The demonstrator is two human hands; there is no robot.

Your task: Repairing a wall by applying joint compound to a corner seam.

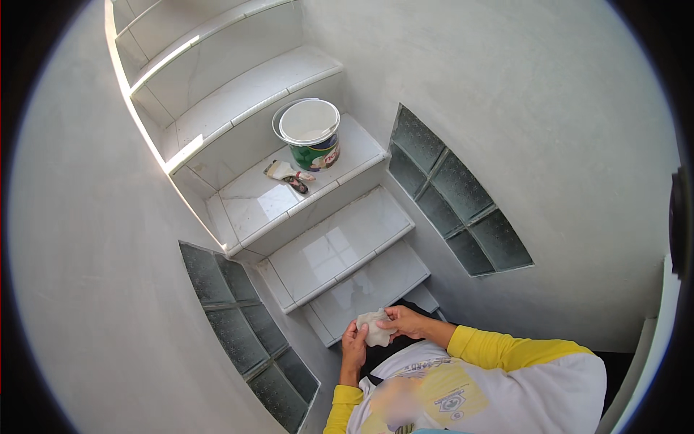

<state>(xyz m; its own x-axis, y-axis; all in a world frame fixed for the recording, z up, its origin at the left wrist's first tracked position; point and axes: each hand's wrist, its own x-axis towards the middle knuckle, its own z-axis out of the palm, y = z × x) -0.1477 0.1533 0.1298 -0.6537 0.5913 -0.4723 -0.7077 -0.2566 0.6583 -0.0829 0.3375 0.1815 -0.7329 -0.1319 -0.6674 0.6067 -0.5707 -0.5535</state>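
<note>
Close to my body, both hands hold an off-white, rumpled rag (pixel 375 329) between them. My left hand (pixel 353 346) grips its left edge, thumb on top. My right hand (pixel 406 322) pinches the right side with bent fingers. The rag looks soft and uneven at its edges; the fingers beneath it are partly hidden. Farther up the stairs, apart from my hands, a white plastic bucket (pixel 315 137) with a green, printed side stands upright on a step. Paintbrushes (pixel 288 175) lie next to it, one of them with a dark handle end.
White tiled stairs (pixel 338 242) rise away from me between grey plastered walls (pixel 506 94). Glass-block windows sit low in the walls, one on the right (pixel 460 192) and one on the left (pixel 249 329). The stairs' left side has a pale, sunlit edge (pixel 189 150).
</note>
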